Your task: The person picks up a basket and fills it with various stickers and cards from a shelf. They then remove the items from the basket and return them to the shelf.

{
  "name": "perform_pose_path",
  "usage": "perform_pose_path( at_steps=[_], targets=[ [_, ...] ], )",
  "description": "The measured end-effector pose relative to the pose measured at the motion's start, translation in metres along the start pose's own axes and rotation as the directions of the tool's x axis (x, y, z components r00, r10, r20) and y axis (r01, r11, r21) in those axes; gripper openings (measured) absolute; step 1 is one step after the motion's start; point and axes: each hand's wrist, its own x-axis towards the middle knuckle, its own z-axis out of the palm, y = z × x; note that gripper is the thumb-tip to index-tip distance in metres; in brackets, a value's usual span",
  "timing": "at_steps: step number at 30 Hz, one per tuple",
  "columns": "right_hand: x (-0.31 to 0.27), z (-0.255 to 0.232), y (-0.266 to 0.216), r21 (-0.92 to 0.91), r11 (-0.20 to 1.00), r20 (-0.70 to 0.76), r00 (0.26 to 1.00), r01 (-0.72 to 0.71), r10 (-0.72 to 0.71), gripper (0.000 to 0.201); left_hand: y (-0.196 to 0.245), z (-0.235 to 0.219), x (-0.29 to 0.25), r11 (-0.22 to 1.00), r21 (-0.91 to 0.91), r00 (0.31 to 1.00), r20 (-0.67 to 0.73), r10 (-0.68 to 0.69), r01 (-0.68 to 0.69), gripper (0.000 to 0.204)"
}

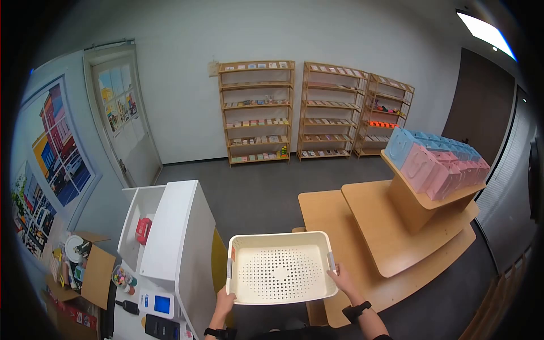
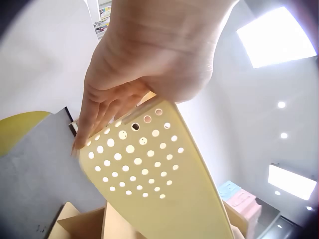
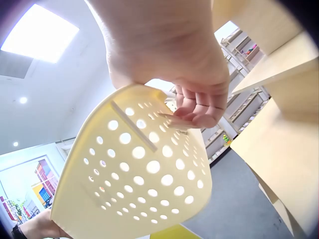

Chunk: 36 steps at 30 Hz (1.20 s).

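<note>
I hold a cream plastic basket [image 1: 280, 266] with a perforated bottom level in front of me, and nothing lies inside it. My left hand [image 1: 225, 299] grips its near left corner. My right hand [image 1: 340, 277] holds the right rim by the grey handle. In the left wrist view the left hand [image 2: 144, 64] has its fingers [image 2: 94, 119] lying along the underside of the basket [image 2: 149, 169]. In the right wrist view the fingers [image 3: 197, 107] of the right hand curl over the edge of the basket [image 3: 134, 174].
A white counter [image 1: 175, 238] stands at my left, with a blue-screened device [image 1: 161, 304] on its lower top. A tiered wooden display stand [image 1: 385, 226] at the right carries pink and blue bags [image 1: 436, 158]. Wooden shelves [image 1: 258, 110] line the far wall. An open cardboard box [image 1: 85, 266] sits far left.
</note>
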Motion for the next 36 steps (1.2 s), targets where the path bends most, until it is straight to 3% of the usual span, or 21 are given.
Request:
perform_pose_path(
  at_steps=[1,3,4,6,7,9,14,18,21,23,26,28,29,31,32,36],
  targets=[
    [0.020,0.004,0.006,0.002,1.000,-0.006,1.000,0.008,-0.008,0.046,-0.002,0.000,0.014,1.000,0.002,1.000,-0.019,-0.014,0.014,0.044],
    [0.065,0.015,0.031,-0.261,0.940,0.188,0.967,0.219,-0.173,0.056,-0.015,0.007,0.046,0.999,0.027,0.998,-0.043,-0.037,0.038,0.043],
    [0.088,0.020,0.041,-0.261,0.938,0.185,0.966,0.227,-0.183,0.056,-0.022,0.010,0.064,0.996,0.051,0.995,-0.068,-0.071,0.074,0.042],
    [0.141,0.024,0.057,-0.068,0.971,0.536,0.829,0.230,-0.159,0.062,-0.031,0.022,0.107,0.996,0.050,0.995,-0.066,-0.077,0.080,0.041],
    [0.161,0.021,0.045,-0.068,0.969,0.537,0.827,0.238,-0.166,0.062,-0.035,0.028,0.129,0.994,0.054,0.994,-0.059,-0.090,0.093,0.039],
    [0.197,0.014,0.018,0.247,0.965,0.607,0.790,-0.091,-0.081,0.071,-0.033,0.043,0.182,0.997,0.046,0.995,-0.088,-0.057,0.062,0.037],
    [0.338,-0.002,-0.008,0.308,0.939,0.579,0.813,-0.153,-0.058,0.074,0.038,0.073,0.307,0.996,-0.016,0.993,-0.077,-0.092,0.091,0.039],
    [0.438,-0.003,-0.060,0.369,0.925,0.595,0.788,-0.091,-0.160,0.071,0.070,0.074,0.388,0.996,0.038,0.988,-0.137,-0.072,0.078,0.041],
    [0.509,0.014,-0.061,0.357,0.934,0.612,0.757,-0.005,-0.230,0.072,0.076,0.073,0.446,0.995,-0.080,0.990,-0.122,-0.074,0.064,0.041],
    [0.551,0.032,-0.058,0.348,0.936,0.617,0.738,0.056,-0.274,0.073,0.055,0.067,0.487,0.992,-0.074,0.987,-0.117,-0.109,0.101,0.041],
    [0.613,0.060,-0.071,0.290,0.956,0.674,0.720,-0.048,-0.168,0.071,0.037,0.055,0.557,0.992,0.044,0.990,-0.092,-0.111,0.115,0.040],
    [0.657,0.078,-0.083,0.237,0.944,0.692,0.721,-0.231,0.003,0.072,0.042,0.048,0.606,0.966,0.188,0.984,-0.011,-0.178,0.177,0.039],
    [0.681,0.089,-0.081,0.232,0.946,0.695,0.719,-0.228,0.003,0.072,0.040,0.048,0.629,0.967,0.182,0.984,-0.015,-0.179,0.179,0.039],
    [0.736,0.114,-0.092,0.291,0.953,0.638,0.758,-0.079,-0.132,0.074,0.053,0.039,0.688,0.948,0.260,0.983,-0.037,-0.180,0.184,0.038],
    [0.766,0.122,-0.100,0.234,0.963,0.642,0.765,-0.132,-0.052,0.073,0.063,0.032,0.718,0.946,0.267,0.982,-0.044,-0.181,0.186,0.038],
    [0.855,0.141,-0.165,0.351,0.931,0.547,0.829,-0.099,-0.118,0.072,0.114,0.007,0.835,0.948,0.289,0.991,-0.039,-0.127,0.133,0.039]
  ],
)
